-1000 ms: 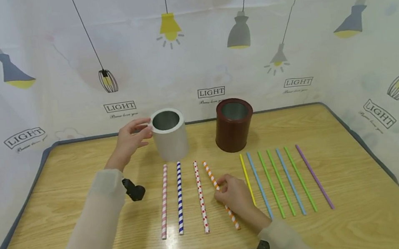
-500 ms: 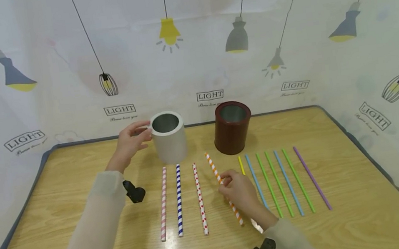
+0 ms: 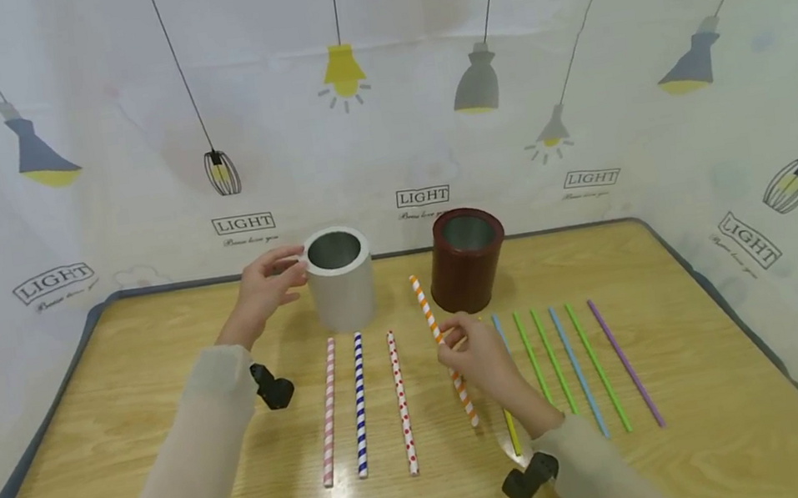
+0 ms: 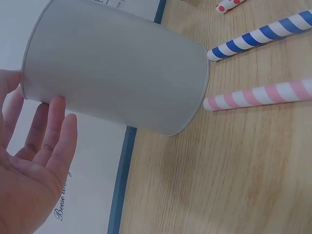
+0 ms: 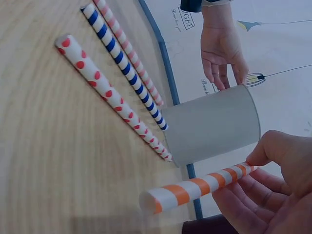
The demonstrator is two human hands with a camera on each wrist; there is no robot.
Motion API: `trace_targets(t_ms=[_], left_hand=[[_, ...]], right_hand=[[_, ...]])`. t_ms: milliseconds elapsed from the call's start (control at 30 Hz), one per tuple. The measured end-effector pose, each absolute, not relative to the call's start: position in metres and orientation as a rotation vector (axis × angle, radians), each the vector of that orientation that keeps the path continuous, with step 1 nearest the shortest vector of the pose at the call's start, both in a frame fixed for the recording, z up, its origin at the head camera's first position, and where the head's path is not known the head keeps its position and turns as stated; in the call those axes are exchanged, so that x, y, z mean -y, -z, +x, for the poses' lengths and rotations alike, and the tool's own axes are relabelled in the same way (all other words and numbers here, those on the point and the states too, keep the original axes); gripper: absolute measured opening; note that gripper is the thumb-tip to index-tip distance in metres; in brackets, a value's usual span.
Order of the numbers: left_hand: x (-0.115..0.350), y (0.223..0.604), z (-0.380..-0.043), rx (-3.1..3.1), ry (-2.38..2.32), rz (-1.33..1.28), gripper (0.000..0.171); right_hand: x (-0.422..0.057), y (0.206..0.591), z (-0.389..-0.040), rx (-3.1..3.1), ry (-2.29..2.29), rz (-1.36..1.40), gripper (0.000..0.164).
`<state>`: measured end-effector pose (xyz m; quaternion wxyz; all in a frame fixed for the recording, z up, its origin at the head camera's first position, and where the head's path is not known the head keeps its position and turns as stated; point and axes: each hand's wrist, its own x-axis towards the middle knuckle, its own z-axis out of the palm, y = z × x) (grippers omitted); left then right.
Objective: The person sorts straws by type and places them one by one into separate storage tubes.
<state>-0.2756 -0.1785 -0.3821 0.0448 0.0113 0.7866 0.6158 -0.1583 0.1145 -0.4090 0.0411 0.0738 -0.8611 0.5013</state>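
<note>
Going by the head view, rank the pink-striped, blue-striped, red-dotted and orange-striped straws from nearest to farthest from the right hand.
1. Orange-striped straw: held in the right hand.
2. Red-dotted straw: lying just left of the orange one.
3. Blue-striped straw: farther left.
4. Pink-striped straw: the leftmost straw.

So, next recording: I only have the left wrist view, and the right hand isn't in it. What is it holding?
Observer: An orange-and-white striped straw, pinched in the right hand's grip.
Operator: I see only the side of the white can. Is its top open?
Observer: Yes, the head view looks down into its opening.
Operator: Anything lying to the right of that striped straw?
Observer: Seven thin plain straws on the wooden table: one yellow, two blue, three green, one purple.
</note>
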Motion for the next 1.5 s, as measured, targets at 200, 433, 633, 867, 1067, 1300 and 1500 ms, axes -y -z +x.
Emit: trace_targets(t_ms=[200, 433, 633, 867, 1067, 1300, 1500], left_hand=[[0.180, 0.381, -0.276, -2.390, -1.877, 0.049, 0.049], [0.180, 0.381, -0.274, -2.397, -1.869, 0.061, 0.049], [0.179, 0.383, -0.276, -2.400, -1.875, 0.070, 0.049], [0.178, 0.385, -0.278, -2.386, -1.891, 0.070, 0.048], [0.178, 0.385, -0.277, -2.408, -1.881, 0.071, 0.048], [0.177, 0.384, -0.276, -2.406, -1.888, 0.073, 0.047], [0.178, 0.383, -0.275, -2.403, -1.892, 0.061, 0.047]], right_hand=[[-0.110, 0.393, -0.175, 2.591, -1.558, 0.315, 0.026], [-0.105, 0.379, -0.198, 2.562, -1.446, 0.363, 0.023], [-0.104, 0.377, -0.216, 2.535, -1.473, 0.402, 0.023], [-0.098, 0.368, -0.235, 2.505, -1.512, 0.433, 0.025], [-0.085, 0.356, -0.251, 2.480, -1.574, 0.429, 0.029], [-0.066, 0.341, -0.267, 2.430, -1.582, 0.474, 0.029], [-0.054, 0.327, -0.281, 2.411, -1.565, 0.489, 0.029]])
